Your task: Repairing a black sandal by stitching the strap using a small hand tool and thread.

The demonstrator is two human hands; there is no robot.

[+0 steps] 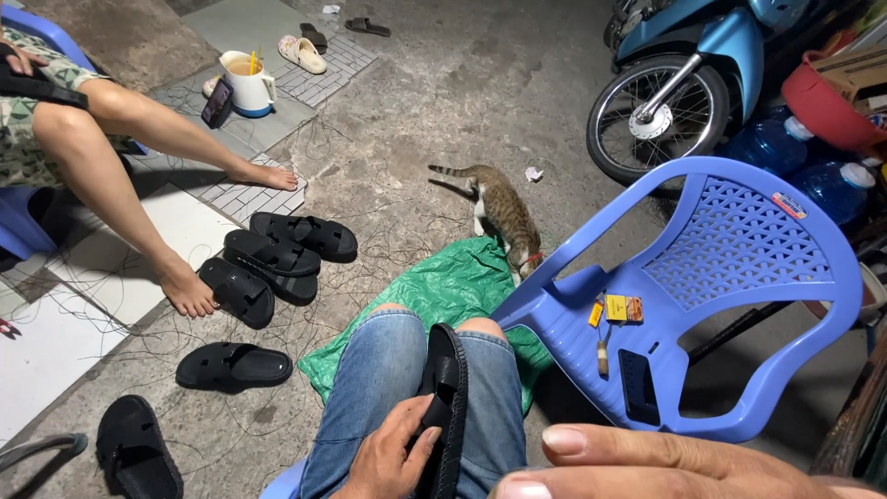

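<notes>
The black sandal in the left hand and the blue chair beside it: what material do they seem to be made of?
The black sandal, held on edge by the left hand, looks like moulded rubber or foam: matte, one colour, thick sole. The blue chair looks like hard moulded plastic: smooth, slightly glossy, with a perforated back.

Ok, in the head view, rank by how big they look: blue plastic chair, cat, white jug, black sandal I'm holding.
1. blue plastic chair
2. black sandal, held in the left hand; it sits nearest the camera, so its place over the cat is unsure
3. cat
4. white jug
</notes>
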